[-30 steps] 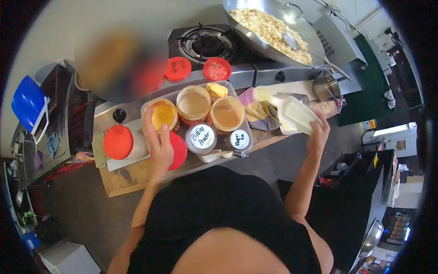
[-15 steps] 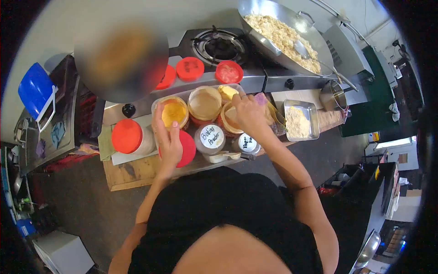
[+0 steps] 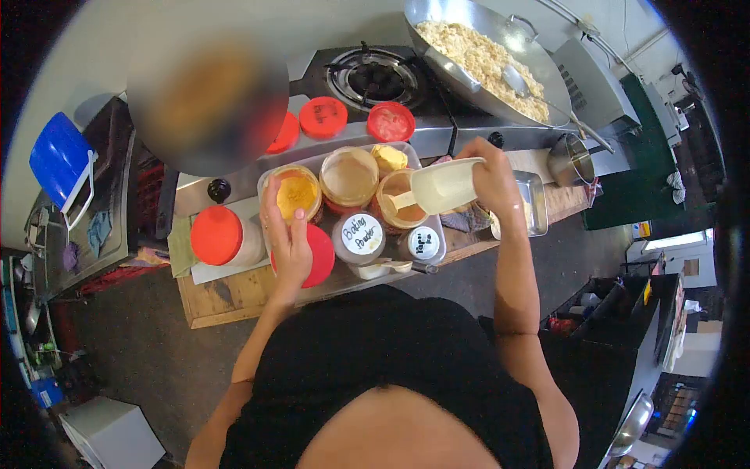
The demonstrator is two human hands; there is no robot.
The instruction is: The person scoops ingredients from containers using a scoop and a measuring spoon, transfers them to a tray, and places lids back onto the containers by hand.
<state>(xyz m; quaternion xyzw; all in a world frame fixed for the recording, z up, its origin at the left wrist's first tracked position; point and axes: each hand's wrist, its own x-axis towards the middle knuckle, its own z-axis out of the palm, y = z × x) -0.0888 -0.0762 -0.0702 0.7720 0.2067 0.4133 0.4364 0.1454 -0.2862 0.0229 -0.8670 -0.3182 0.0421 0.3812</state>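
My left hand [image 3: 288, 246] curves around an uncapped jar of yellow powder [image 3: 298, 197], thumb at its near side. My right hand [image 3: 498, 184] grips a translucent white plastic cup [image 3: 444, 185], tilted sideways with its narrower end by an open jar of light-brown powder [image 3: 391, 190]. A small pale handle [image 3: 403, 201] crosses that jar's mouth. Behind stands another open jar of beige powder [image 3: 349, 177], beside a yellow lump [image 3: 390, 158]. Jars labelled "Baking Powder" [image 3: 362, 234] and, partly legible, "Papri.." [image 3: 423, 243] sit nearer me. All share a clear plastic bin [image 3: 324, 162].
A red-lidded jar [image 3: 217, 237] is at left; red lids [image 3: 323, 117] lie by the gas burner [image 3: 373, 80]. A large wok [image 3: 539, 66] holds crumbly pale food and a ladle. At right are a metal tray [image 3: 533, 191] and a metal pot [image 3: 570, 160]. A blurred round patch hides the upper left.
My right hand has moved right and up from beside the brown-powder jar and now holds the translucent cup over the bin's right side. My left hand stays at the yellow-powder jar.
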